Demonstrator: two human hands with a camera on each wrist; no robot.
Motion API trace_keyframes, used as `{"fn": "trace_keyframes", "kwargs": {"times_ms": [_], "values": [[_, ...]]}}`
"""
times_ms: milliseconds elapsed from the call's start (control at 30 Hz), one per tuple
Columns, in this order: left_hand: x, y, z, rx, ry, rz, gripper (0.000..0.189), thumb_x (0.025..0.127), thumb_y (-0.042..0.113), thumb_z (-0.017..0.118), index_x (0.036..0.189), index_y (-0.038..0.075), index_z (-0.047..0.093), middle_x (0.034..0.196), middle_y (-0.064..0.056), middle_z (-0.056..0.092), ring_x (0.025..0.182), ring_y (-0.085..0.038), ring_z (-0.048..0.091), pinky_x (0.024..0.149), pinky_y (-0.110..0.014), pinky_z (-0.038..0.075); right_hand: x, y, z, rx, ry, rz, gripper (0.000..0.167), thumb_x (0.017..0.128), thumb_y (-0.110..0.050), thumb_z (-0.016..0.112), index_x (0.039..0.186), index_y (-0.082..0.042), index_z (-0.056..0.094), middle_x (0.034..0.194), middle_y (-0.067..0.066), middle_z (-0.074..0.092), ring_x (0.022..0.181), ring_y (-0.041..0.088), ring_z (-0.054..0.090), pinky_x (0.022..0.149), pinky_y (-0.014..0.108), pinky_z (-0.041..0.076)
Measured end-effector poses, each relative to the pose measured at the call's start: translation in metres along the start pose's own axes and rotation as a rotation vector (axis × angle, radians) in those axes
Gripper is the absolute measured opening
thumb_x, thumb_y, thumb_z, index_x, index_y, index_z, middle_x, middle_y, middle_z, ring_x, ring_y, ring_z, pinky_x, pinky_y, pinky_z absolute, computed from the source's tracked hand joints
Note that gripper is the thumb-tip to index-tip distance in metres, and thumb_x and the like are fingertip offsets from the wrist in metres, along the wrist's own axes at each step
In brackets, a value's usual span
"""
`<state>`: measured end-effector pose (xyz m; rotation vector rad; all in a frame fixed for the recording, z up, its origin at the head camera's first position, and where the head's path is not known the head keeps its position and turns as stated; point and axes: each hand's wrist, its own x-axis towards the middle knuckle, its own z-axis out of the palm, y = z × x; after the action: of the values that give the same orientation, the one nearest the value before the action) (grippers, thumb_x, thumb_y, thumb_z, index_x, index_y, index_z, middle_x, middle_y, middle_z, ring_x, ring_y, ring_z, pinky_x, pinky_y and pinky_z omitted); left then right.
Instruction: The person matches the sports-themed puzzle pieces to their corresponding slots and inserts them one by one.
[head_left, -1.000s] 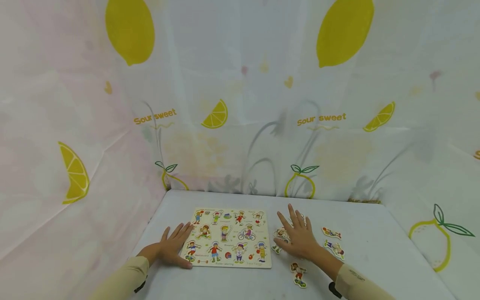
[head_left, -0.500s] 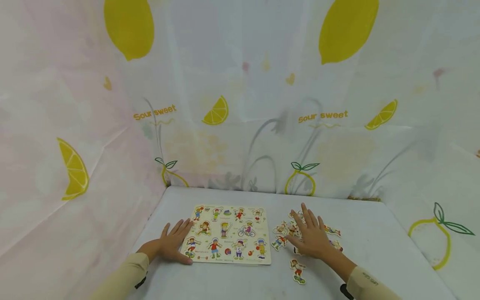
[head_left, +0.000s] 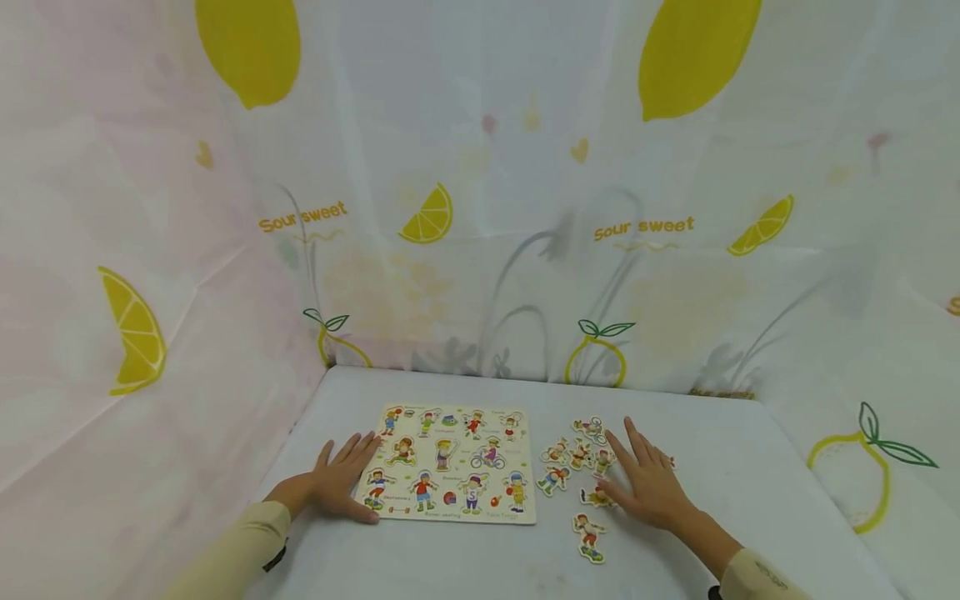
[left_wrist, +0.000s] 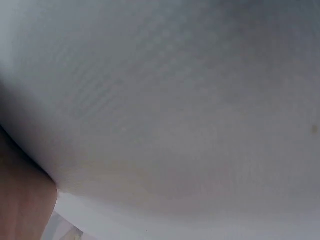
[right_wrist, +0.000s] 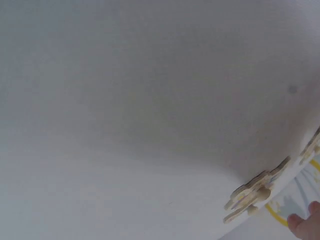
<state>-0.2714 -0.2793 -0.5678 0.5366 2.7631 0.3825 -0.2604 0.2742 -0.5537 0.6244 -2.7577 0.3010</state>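
My left hand (head_left: 345,479) is released, fingers straight and spread, fingertips at the left edge of the board (head_left: 463,467), thumb at its near left corner. Board lies in the left half of the table (head_left: 735,475), figures face up in rows, far edge roughly parallel to the table's far edge. Right hand (head_left: 647,483) also released, fingers straight and fanned, grasping nothing; can't tell if it touches any piece. Loose pieces sit off the board's right edge, mostly between it and that hand. Bike piece (head_left: 590,430) is nearest the table's far edge, just beside my index fingertip. Skateboard piece (head_left: 588,537) is nearest me, off the board's near right corner. Another piece (head_left: 594,496) is by my right thumb, partly covered. Right wrist cam: a piece with a knob (right_wrist: 257,192) near my fingertips. Left wrist cam: mostly white table. Lemon-print backdrop (head_left: 480,275) behind the far edge, beige sleeves (head_left: 236,550) on both arms.
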Motion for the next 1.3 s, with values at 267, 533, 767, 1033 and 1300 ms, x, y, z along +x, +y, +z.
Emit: {"fn": "trace_keyframes", "kwargs": {"times_ms": [267, 533, 767, 1033, 1300], "values": [[-0.002, -0.004, 0.008, -0.039, 0.011, 0.015, 0.138, 0.062, 0.083, 0.069, 0.159, 0.006, 0.008, 0.166, -0.020, 0.005, 0.152, -0.045, -0.001, 0.112, -0.073, -0.012, -0.016, 0.019, 0.005, 0.026, 0.009, -0.078, 0.072, 0.089, -0.036, 0.072, 0.147, -0.006, 0.044, 0.156, 0.026, 0.033, 0.128, 0.048, 0.050, 0.096, 0.061, 0.048], [-0.003, -0.009, 0.010, -0.022, 0.030, -0.013, 0.137, 0.060, 0.081, 0.072, 0.158, 0.006, 0.012, 0.166, -0.018, 0.008, 0.152, -0.043, 0.001, 0.113, -0.071, -0.009, -0.021, 0.031, 0.002, 0.066, 0.058, 0.002, 0.065, 0.082, -0.020, 0.078, 0.139, -0.002, 0.052, 0.142, 0.029, 0.048, 0.118, 0.049, 0.057, 0.091, 0.062, 0.050], [0.002, -0.001, -0.004, -0.029, 0.037, 0.036, 0.137, 0.063, 0.080, 0.071, 0.158, 0.002, 0.010, 0.164, -0.024, 0.008, 0.150, -0.048, 0.002, 0.111, -0.074, -0.009, -0.020, 0.047, -0.010, 0.091, 0.080, 0.148, 0.050, 0.081, -0.006, 0.074, 0.127, 0.003, 0.057, 0.118, 0.028, 0.056, 0.098, 0.042, 0.063, 0.070, 0.050, 0.055], [0.001, 0.001, -0.002, -0.002, 0.019, 0.008, 0.136, 0.063, 0.079, 0.073, 0.158, 0.003, 0.010, 0.166, -0.021, 0.007, 0.151, -0.046, 0.002, 0.113, -0.072, -0.005, -0.022, 0.053, -0.009, 0.162, 0.017, 0.194, 0.035, 0.079, -0.001, 0.075, 0.112, 0.006, 0.064, 0.084, 0.004, 0.061, 0.073, 0.011, 0.053, 0.061, 0.029, 0.047], [-0.002, 0.002, -0.002, 0.009, 0.011, -0.005, 0.136, 0.063, 0.078, 0.073, 0.158, 0.004, 0.011, 0.166, -0.020, 0.008, 0.151, -0.046, 0.004, 0.114, -0.072, -0.003, -0.023, 0.056, -0.010, 0.232, -0.081, 0.312, 0.010, 0.083, -0.009, 0.075, 0.090, -0.003, 0.072, 0.077, 0.000, 0.060, 0.070, 0.009, 0.051, 0.059, 0.024, 0.044]]}}
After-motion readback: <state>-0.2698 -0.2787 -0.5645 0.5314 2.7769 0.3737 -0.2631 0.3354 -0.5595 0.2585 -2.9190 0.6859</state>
